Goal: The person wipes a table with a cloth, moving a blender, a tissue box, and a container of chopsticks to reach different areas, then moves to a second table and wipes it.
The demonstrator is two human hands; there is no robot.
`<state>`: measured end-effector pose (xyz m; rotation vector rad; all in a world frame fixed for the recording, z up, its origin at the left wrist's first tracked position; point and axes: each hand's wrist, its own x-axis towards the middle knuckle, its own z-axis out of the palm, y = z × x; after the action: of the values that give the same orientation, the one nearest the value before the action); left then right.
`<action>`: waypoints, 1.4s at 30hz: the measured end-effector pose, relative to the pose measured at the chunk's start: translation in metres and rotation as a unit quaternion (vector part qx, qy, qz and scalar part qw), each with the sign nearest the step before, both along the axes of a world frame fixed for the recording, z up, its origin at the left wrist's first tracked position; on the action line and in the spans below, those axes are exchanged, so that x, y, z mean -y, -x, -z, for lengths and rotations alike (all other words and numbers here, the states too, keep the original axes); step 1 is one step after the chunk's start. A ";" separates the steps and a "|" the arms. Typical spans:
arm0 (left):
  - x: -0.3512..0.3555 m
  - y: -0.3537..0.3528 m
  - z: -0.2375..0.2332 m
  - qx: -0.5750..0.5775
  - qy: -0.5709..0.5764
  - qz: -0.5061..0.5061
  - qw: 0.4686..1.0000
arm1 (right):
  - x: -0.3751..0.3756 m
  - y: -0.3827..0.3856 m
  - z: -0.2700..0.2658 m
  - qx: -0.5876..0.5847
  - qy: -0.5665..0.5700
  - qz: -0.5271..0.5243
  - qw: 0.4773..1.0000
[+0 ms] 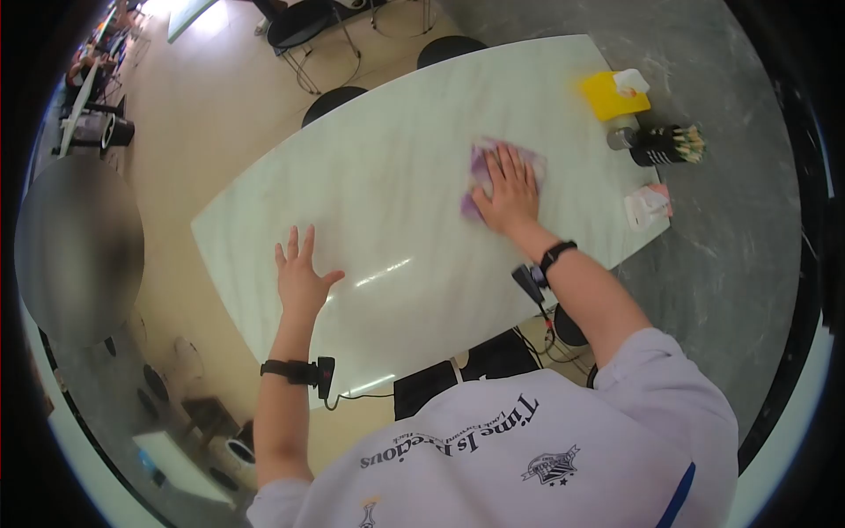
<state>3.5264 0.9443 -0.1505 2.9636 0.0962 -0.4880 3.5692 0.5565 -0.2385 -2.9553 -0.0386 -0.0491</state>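
The fingers (506, 167) of your right hand (510, 201) are lying flat and slightly spread, pressing the cloth (481, 160) onto the table (378, 176) toward its far right. It is looking soft, light and limp, probably bunching unless pinned under the palm; an exposed edge is offering the best pinch. Your left hand (299, 280) is resting splayed on the tabletop. You are seeing one cloth, one yellow box (607, 97) and one pen holder (656, 145).

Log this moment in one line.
left hand: flat on table | right hand: pressing purple cloth | nearby: yellow box, black pen holder
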 end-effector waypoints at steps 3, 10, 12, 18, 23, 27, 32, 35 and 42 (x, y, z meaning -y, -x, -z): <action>0.005 -0.010 0.023 -0.057 0.015 -0.029 0.998 | 0.002 -0.097 0.010 0.028 -0.003 -0.022 0.999; -0.005 -0.013 0.035 -0.072 0.051 -0.082 0.993 | -0.028 -0.239 -0.034 -0.055 0.000 -0.033 0.998; -0.004 -0.010 0.034 -0.070 0.067 -0.080 0.992 | -0.029 -0.232 -0.029 -0.061 -0.001 -0.042 0.997; -0.001 -0.014 0.035 -0.068 0.096 -0.084 0.990 | 0.016 -0.096 0.012 0.047 -0.017 -0.057 0.997; 0.002 -0.013 0.033 -0.077 0.066 -0.061 0.993 | 0.061 0.076 -0.004 -0.034 -0.029 0.018 0.999; -0.008 -0.012 0.053 -0.036 0.066 -0.009 0.997 | 0.091 0.165 -0.010 -0.085 -0.017 0.071 0.994; -0.002 -0.008 0.037 -0.062 0.073 -0.044 0.994 | 0.101 0.215 -0.003 -0.079 0.001 0.086 0.993; 0.002 -0.011 0.034 -0.072 0.083 -0.056 0.992 | 0.103 0.189 -0.007 -0.054 0.014 0.072 0.996; 0.001 -0.012 0.036 -0.087 0.059 -0.095 0.990 | 0.073 -0.039 0.004 0.008 -0.009 0.021 1.000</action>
<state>3.5388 0.9433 -0.1865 2.7547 0.3520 -0.6980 3.6085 0.4838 -0.2422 -2.9376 0.0223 -0.0799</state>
